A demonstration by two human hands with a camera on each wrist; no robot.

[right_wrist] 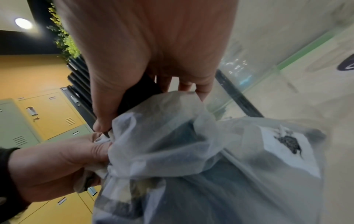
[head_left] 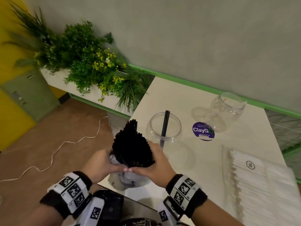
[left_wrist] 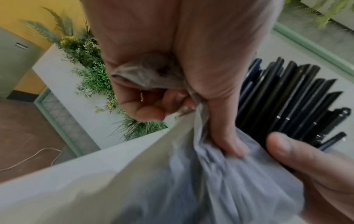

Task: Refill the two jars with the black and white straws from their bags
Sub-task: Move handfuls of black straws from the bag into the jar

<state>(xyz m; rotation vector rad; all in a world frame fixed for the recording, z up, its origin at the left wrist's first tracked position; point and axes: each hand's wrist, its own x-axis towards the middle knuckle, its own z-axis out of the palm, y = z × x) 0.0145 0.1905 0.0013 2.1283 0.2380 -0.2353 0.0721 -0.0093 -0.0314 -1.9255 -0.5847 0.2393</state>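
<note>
At lower centre my left hand (head_left: 97,162) grips the crumpled clear bag (head_left: 126,178) and my right hand (head_left: 156,163) clamps the black straws (head_left: 132,144) rising from it. Right of them, on the table (head_left: 175,95), the near jar (head_left: 164,126) holds a few black straws; the far jar (head_left: 228,110) and the bagged white straws (head_left: 254,176) lie further right.

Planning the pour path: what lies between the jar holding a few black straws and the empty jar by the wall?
In the head view, only the purple ClayGo sticker lies between the near jar and the empty jar.
</note>
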